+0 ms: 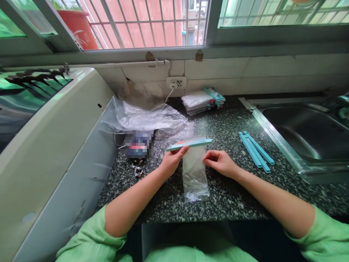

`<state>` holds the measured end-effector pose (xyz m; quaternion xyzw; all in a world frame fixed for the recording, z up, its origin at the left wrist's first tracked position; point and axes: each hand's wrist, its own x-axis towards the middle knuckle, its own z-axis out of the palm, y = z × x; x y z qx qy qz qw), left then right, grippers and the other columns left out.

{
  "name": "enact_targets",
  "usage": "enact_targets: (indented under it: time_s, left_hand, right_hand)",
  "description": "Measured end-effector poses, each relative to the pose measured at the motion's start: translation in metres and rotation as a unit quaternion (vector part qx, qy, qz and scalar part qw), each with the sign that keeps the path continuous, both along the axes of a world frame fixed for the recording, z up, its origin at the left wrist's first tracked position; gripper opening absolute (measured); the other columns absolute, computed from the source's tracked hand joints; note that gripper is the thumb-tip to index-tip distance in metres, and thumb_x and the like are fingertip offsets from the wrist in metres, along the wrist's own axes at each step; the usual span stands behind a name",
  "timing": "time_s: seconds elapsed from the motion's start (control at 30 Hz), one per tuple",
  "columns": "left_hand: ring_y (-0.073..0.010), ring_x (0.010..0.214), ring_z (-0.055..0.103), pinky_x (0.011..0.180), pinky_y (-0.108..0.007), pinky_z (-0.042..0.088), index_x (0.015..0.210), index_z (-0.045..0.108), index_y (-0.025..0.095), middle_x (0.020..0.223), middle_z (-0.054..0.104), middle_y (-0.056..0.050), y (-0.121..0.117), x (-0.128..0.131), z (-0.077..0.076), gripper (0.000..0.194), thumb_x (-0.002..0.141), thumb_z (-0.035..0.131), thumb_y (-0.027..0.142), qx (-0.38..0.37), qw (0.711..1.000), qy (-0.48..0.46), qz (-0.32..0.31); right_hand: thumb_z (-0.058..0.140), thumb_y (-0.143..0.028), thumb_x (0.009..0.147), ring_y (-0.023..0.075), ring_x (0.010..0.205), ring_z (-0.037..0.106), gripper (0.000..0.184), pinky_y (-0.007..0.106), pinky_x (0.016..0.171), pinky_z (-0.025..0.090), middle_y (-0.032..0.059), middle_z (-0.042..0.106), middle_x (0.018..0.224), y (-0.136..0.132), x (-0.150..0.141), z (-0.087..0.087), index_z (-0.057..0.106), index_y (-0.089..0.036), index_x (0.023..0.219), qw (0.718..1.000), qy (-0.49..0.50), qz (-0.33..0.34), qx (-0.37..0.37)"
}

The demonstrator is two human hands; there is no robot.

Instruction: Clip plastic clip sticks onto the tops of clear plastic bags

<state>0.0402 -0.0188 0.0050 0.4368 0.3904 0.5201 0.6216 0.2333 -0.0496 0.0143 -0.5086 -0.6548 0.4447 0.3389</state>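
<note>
My left hand [173, 159] is closed around light blue plastic strips [200, 143] that look like long bag clips, its thumb pressed on top. A clear plastic bag [195, 178] hangs below the strips and spreads over the counter, with part of its edge showing above them. On the bag's right edge, my right hand [220, 163] has thumb and fingers pinched together; its other fingers are curled. Several more light blue strips [256, 151] lie side by side on the counter to the right of my right hand.
A stack of clear bags [197, 101] with blue and pink strips lies by the wall. Left of it are a crumpled plastic sheet [147, 116], a blurred dark object [139, 143] and a beaded bracelet [138, 170]. A metal sink [289, 153] borders the right; a white appliance [60, 134] stands left.
</note>
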Motion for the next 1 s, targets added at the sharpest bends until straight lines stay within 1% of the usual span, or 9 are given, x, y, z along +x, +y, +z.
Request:
enact_targets:
  time_s: [0.2,0.27,0.43,0.6,0.7,0.77,0.83,0.9,1.0]
  left_hand:
    - [-0.0143,0.076,0.057,0.075,-0.025,0.044,0.074,0.068,0.015,0.076,0.066,-0.002,0.003,-0.001,-0.001,0.034,0.061,0.070,0.047,0.054,0.996,0.064,0.017]
    - [-0.0136,0.072,0.055,0.072,-0.025,0.044,0.070,0.068,0.014,0.071,0.064,-0.001,0.004,0.000,-0.001,0.034,0.059,0.071,0.046,0.058,0.995,0.076,0.000]
    - [-0.0136,0.063,0.055,0.066,-0.026,0.044,0.067,0.066,0.014,0.063,0.064,0.000,0.007,0.005,-0.006,0.037,0.053,0.072,0.048,0.003,0.997,0.079,0.023]
    - [-0.0159,0.068,0.058,0.068,-0.027,0.044,0.068,0.067,0.015,0.069,0.067,-0.002,0.022,0.012,0.000,0.022,0.057,0.069,0.033,0.049,0.982,0.179,-0.035]
    - [-0.0121,0.053,0.053,0.057,-0.025,0.041,0.062,0.064,0.014,0.056,0.062,0.000,0.044,0.022,0.006,0.013,0.057,0.065,0.026,0.005,0.971,0.211,-0.111]
    - [-0.0101,0.046,0.048,0.051,-0.023,0.038,0.061,0.063,0.013,0.051,0.057,0.001,0.062,0.032,0.007,0.012,0.057,0.063,0.024,-0.027,0.973,0.192,-0.127]
    - [-0.0098,0.046,0.048,0.050,-0.023,0.037,0.061,0.061,0.013,0.050,0.055,0.002,0.080,0.044,0.005,0.010,0.058,0.061,0.023,-0.025,0.981,0.176,-0.074]
    - [-0.0096,0.048,0.048,0.052,-0.022,0.038,0.058,0.058,0.015,0.050,0.053,0.004,0.097,0.055,0.000,0.009,0.061,0.059,0.023,0.024,0.981,0.186,0.037]
    - [-0.0100,0.051,0.049,0.055,-0.021,0.040,0.063,0.057,0.017,0.053,0.051,0.005,0.119,0.067,-0.008,0.010,0.068,0.056,0.026,0.107,0.957,0.213,0.165]
  right_hand:
    - [0.057,-0.032,0.078,0.0111,0.055,0.052,0.027,0.025,0.054,0.046,0.0005,0.060,0.073,0.008,0.007,-0.013,0.055,-0.020,0.101,0.971,-0.035,-0.126,0.200]
    - [0.056,-0.028,0.079,0.0112,0.055,0.052,0.029,0.026,0.056,0.046,0.0012,0.061,0.076,0.010,0.009,-0.015,0.053,-0.021,0.107,0.948,-0.106,-0.118,0.276]
    - [0.049,-0.023,0.085,0.0160,0.070,0.059,0.016,0.027,0.066,0.045,0.0049,0.067,0.078,0.015,0.008,-0.019,0.060,-0.017,0.096,0.856,-0.273,-0.067,0.435]
    - [0.045,-0.028,0.088,0.0163,0.072,0.059,0.021,0.026,0.066,0.040,0.0054,0.068,0.079,0.043,0.012,-0.020,0.063,-0.017,0.093,0.805,-0.359,-0.092,0.463]
    - [0.044,-0.030,0.088,0.0165,0.073,0.058,0.024,0.026,0.066,0.037,0.0059,0.068,0.080,0.075,0.019,-0.020,0.063,-0.017,0.094,0.795,-0.385,-0.153,0.443]
    - [0.042,-0.030,0.088,0.0172,0.073,0.057,0.026,0.026,0.065,0.036,0.0066,0.067,0.078,0.099,0.025,-0.019,0.063,-0.016,0.094,0.790,-0.396,-0.215,0.415]
    - [0.042,-0.031,0.088,0.0185,0.073,0.056,0.028,0.027,0.063,0.034,0.0078,0.067,0.078,0.121,0.031,-0.018,0.063,-0.015,0.095,0.782,-0.402,-0.281,0.385]
    - [0.041,-0.031,0.088,0.0197,0.074,0.056,0.029,0.028,0.063,0.033,0.0090,0.066,0.081,0.141,0.037,-0.018,0.063,-0.015,0.095,0.774,-0.399,-0.330,0.363]
    - [0.040,-0.033,0.088,0.0211,0.076,0.055,0.031,0.029,0.063,0.032,0.0102,0.066,0.082,0.166,0.048,-0.019,0.063,-0.014,0.094,0.767,-0.380,-0.380,0.350]
